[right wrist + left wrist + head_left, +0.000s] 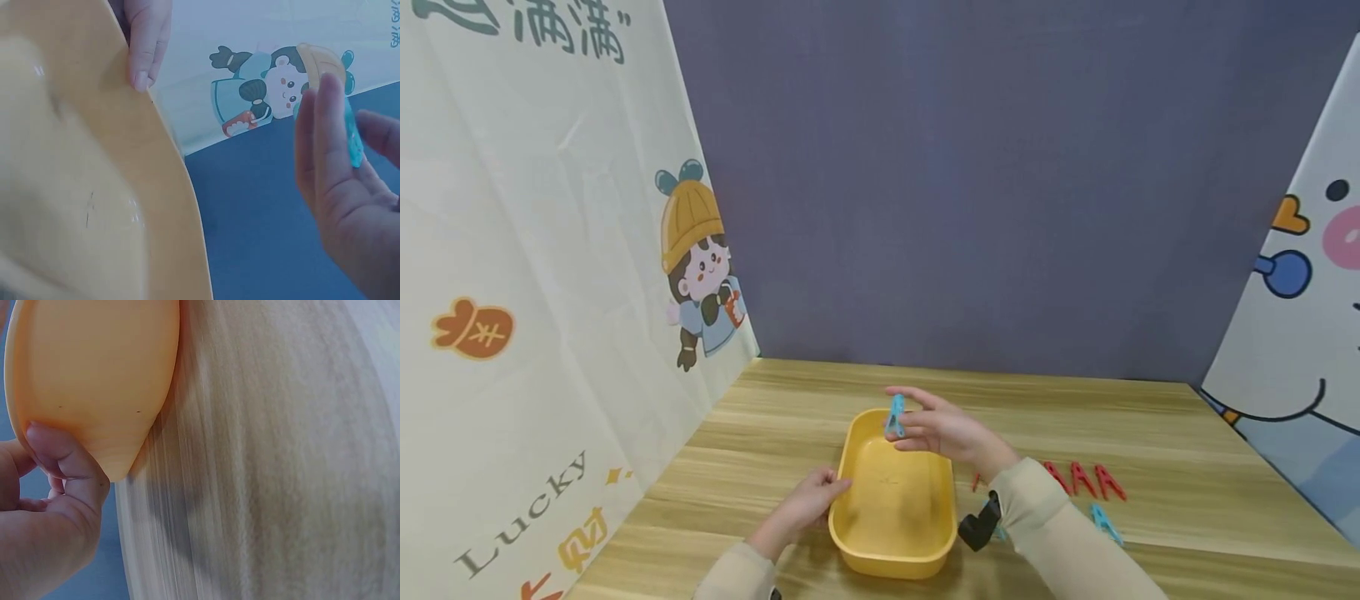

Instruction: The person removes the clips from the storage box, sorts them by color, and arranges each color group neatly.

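A yellow plastic basin [891, 565] stands on the wooden table, and nothing but bare bottom shows inside it. My left hand [808, 500] grips its left rim, with the thumb over the inner wall in the left wrist view, where the basin [103, 362] looks tilted. Above the basin's far end, my right hand [951, 432] pinches a light blue clothespin [896, 414] between thumb and fingers. In the right wrist view the fingers partly hide this clothespin [354, 140].
Right of the basin lie several red clothespins [1081, 478] in a row and a blue clothespin [1106, 525] nearer me. My right forearm [1060, 525] partly covers others. A dark cloth [955, 192] hangs behind the table [1195, 483], with printed sheets [572, 250] at the sides.
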`<state>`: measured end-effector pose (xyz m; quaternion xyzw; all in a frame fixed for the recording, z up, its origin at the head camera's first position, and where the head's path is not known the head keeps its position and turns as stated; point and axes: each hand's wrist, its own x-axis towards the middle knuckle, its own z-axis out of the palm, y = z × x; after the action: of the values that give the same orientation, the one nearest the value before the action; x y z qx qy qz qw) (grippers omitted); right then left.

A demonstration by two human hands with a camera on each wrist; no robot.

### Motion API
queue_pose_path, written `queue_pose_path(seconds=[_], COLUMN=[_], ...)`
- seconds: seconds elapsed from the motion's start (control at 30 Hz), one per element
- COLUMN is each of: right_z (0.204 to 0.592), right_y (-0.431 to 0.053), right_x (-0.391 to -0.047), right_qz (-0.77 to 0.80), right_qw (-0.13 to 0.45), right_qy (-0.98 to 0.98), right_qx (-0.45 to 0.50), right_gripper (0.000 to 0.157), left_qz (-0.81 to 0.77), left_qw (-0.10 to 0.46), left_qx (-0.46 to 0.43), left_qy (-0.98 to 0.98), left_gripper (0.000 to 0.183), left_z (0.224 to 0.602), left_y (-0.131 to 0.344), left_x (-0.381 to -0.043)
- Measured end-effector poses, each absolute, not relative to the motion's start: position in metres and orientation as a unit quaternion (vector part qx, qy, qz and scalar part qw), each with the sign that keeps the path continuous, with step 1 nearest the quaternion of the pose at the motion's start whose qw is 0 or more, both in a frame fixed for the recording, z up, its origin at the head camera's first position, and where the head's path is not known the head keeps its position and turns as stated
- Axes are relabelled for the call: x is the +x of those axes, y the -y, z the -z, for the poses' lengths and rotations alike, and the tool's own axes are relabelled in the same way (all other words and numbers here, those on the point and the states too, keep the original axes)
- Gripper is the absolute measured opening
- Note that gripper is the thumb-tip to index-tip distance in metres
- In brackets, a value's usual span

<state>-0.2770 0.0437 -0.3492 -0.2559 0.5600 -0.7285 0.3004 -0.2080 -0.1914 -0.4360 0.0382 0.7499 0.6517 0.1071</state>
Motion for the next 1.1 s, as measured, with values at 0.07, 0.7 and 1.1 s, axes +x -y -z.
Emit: queue_pose_path(seconds=[0.07,0.7,1.1], right_z=[0.349,0.342,0.342], right_y=[-0.050,-0.100,-0.143], right_x=[-0.276,-0.270,-0.266], right_qz=[0.726,0.736,0.727], right_qw=[0.295,0.236,0.204], right_qy=[-0.566,-0.588,-0.613], right_qx=[-0.256,-0.237,-0.232], right_gripper=[0.056,0.060,0.057], left_qz=[-0.654,-0.654,-0.654], left_qw=[0.109,0.112,0.125], left_qx=[0.037,0.038,0.045], left_qy=[-0.748,-0.747,-0.745], left_gripper=[0.021,0.020,0.020], left_z=[0.436,0.435,0.433], left_y=[0.191,0.192,0.192], left_x=[-0.209,-0.209,-0.209])
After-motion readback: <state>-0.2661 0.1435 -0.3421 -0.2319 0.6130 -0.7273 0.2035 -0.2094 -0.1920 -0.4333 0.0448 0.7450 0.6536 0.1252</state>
